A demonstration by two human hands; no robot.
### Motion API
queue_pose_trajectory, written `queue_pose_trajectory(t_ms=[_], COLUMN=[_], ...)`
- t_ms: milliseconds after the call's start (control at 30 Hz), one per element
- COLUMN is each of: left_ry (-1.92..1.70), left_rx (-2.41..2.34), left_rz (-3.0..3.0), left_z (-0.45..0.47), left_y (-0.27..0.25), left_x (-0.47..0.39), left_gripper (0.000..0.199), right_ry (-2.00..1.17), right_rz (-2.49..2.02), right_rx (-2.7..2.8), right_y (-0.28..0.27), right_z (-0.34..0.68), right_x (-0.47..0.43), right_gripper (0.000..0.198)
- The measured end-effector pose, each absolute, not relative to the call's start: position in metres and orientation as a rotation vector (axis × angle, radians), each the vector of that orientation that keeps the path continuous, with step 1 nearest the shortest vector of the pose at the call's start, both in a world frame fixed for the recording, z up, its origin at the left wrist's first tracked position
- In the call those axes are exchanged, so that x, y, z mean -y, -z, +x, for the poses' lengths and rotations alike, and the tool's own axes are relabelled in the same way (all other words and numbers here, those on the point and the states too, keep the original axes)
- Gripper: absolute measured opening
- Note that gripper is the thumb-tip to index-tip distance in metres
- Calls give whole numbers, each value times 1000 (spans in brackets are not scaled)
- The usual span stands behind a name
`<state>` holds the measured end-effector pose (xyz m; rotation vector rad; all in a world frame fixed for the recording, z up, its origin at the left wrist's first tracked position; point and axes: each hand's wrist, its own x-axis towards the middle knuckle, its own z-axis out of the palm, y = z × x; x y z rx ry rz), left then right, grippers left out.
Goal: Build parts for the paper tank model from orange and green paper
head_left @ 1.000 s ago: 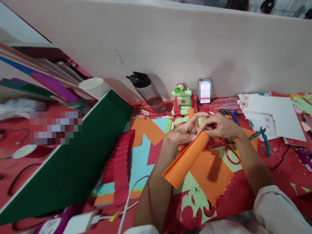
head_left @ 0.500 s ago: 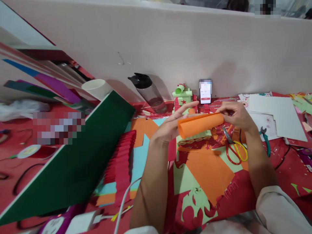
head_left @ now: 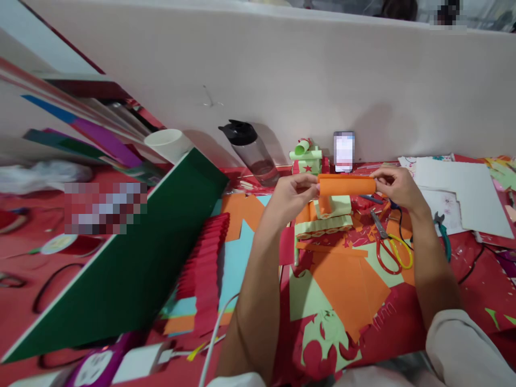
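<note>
Held level between both hands is a rolled sheet of orange paper (head_left: 347,186). My left hand (head_left: 293,196) pinches its left end, and my right hand (head_left: 395,185) grips the right end between thumb and fingers. Just below the roll stands a green and orange paper model (head_left: 324,227) with a tread-like base, partly hidden by the roll. Behind the left hand is a second paper model (head_left: 308,160), green with a red star. Scissors with red and yellow handles (head_left: 389,244) lie below my right hand. Flat orange paper (head_left: 346,290) rests in front.
A green board (head_left: 133,258) leans on the left beside pleated red paper (head_left: 207,269). Along the white wall stand a white cup (head_left: 168,144), a dark-lidded bottle (head_left: 252,153) and a phone (head_left: 344,152). Pliers (head_left: 443,236) and white card (head_left: 463,196) are at right.
My left hand has gone from fingers spread along the roll to pinching its left end. The orange roll has turned level and appears more tightly rolled.
</note>
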<state>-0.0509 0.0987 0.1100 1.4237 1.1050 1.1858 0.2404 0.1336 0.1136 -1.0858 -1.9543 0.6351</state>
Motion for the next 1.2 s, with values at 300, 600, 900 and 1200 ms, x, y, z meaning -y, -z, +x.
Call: queue_pose_trajectory(t_ms=[300, 600, 900, 1200], left_ry=[-1310, -1356, -1385, -1494], left_rx=[-1108, -1114, -1182, -1186], left_rz=[1388, 1442, 1463, 1531], left_z=[-44, -46, -44, -46], left_y=[-98, -94, -92, -83], left_x=[-108, -110, -112, -113], left_gripper=[16, 18, 22, 32], right_ry=[-925, -915, -813, -900], right_rz=[-1008, -975, -963, -970], right_rx=[1732, 1592, 1616, 1549], right_y=[-98, -81, -90, -92], right_z=[237, 229, 222, 223], right_x=[-145, -153, -145, -147], right_gripper=[14, 17, 19, 27])
